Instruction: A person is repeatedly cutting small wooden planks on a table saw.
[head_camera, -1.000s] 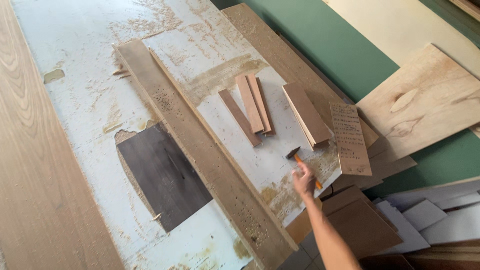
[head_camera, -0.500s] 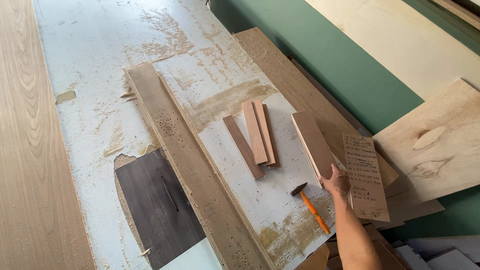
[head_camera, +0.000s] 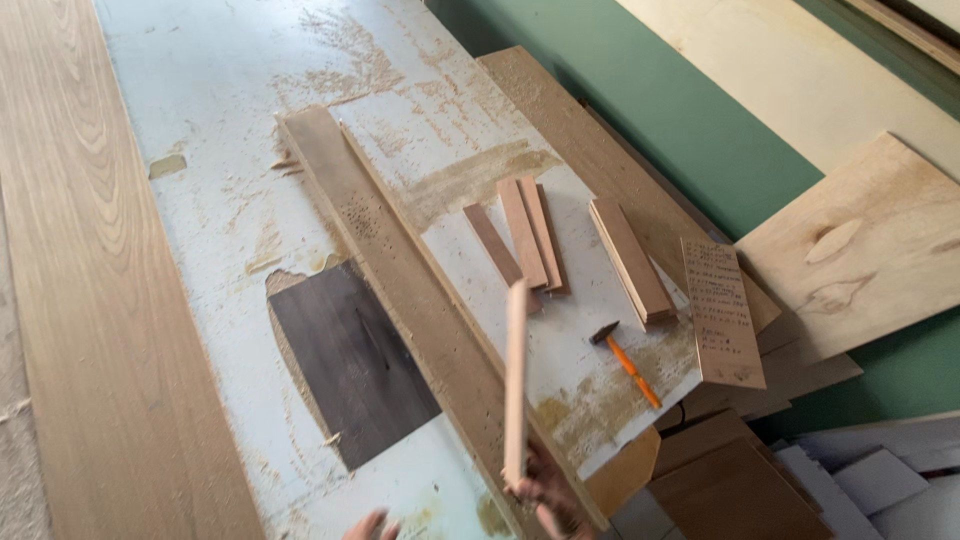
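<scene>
Pale tan wood strip (head_camera: 515, 380), orange-handled hammer (head_camera: 628, 364), green wall (head_camera: 690, 130), dark patch (head_camera: 352, 360).

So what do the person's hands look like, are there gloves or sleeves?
No gloves: the right hand is bare, with no ring or watch showing. Only fingertips of the left hand peek in at the bottom edge, also bare. No sleeves are in view.
</scene>
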